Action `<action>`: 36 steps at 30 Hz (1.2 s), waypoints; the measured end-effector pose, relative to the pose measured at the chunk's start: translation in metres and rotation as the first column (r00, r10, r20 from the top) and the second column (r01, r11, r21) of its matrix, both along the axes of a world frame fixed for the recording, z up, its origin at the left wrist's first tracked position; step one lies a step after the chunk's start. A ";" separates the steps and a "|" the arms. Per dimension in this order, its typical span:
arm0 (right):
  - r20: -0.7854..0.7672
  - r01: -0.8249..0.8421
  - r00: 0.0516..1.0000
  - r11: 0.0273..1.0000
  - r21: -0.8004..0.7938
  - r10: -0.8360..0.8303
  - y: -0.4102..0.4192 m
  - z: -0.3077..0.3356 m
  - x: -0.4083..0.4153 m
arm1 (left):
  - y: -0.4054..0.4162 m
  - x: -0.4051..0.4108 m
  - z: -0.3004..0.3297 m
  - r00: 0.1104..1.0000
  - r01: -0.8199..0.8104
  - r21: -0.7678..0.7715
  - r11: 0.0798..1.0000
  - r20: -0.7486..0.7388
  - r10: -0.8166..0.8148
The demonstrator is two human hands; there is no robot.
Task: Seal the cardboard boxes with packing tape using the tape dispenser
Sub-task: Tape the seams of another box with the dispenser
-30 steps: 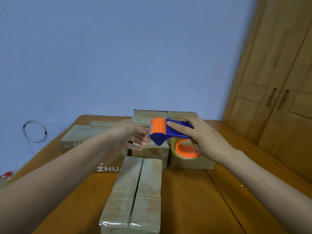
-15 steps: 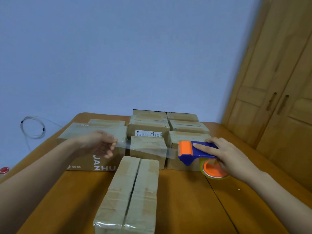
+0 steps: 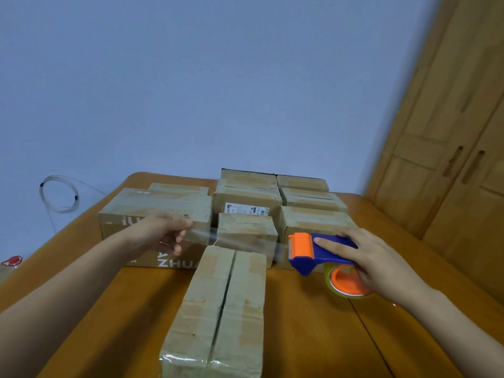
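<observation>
A long cardboard box (image 3: pixel 218 309) lies in front of me on the wooden table (image 3: pixel 313 336), its top flaps meeting along an open centre seam. My right hand (image 3: pixel 381 266) grips a blue and orange tape dispenser (image 3: pixel 319 251) with its roll, held in the air to the right of the box's far end. My left hand (image 3: pixel 163 236) pinches the free end of a clear tape strip (image 3: pixel 237 241). The strip stretches between my hands, above the far end of the box.
Several more cardboard boxes (image 3: pixel 248 205) stand packed together at the back of the table, one printed with white letters (image 3: pixel 152 214). A coiled clear cable (image 3: pixel 58 193) hangs on the wall at left. Wooden doors (image 3: pixel 450 132) stand at right.
My hands have drawn apart, the left going left and the right going right and down, pulling a length of clear tape out of the dispenser. In the last half second they have hardly moved.
</observation>
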State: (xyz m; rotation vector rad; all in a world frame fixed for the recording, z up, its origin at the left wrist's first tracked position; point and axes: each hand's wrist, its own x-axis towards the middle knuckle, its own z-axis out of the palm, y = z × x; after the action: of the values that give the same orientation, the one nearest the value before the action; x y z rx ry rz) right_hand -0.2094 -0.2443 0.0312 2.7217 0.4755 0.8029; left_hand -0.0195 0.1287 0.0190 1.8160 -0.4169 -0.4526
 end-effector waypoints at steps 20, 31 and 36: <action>-0.071 0.063 0.996 0.996 0.063 -0.059 0.003 -0.031 0.005 | 0.007 -0.007 -0.037 0.992 0.041 -0.084 0.996 -0.116 -0.051; -0.161 0.048 0.987 0.918 0.393 0.017 0.038 -0.104 0.001 | -0.049 -0.065 -0.074 0.978 -0.157 -0.318 0.935 -0.181 0.103; -0.127 0.042 0.992 0.884 0.466 0.020 0.042 -0.114 0.004 | -0.041 -0.060 -0.092 0.975 -0.213 -0.240 0.947 0.017 0.223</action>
State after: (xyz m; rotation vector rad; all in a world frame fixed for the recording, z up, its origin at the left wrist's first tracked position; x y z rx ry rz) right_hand -0.2051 -0.2024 -0.0830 3.2366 0.3211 0.8314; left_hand -0.0798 0.0873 -0.0733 1.6191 -0.2825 -0.1996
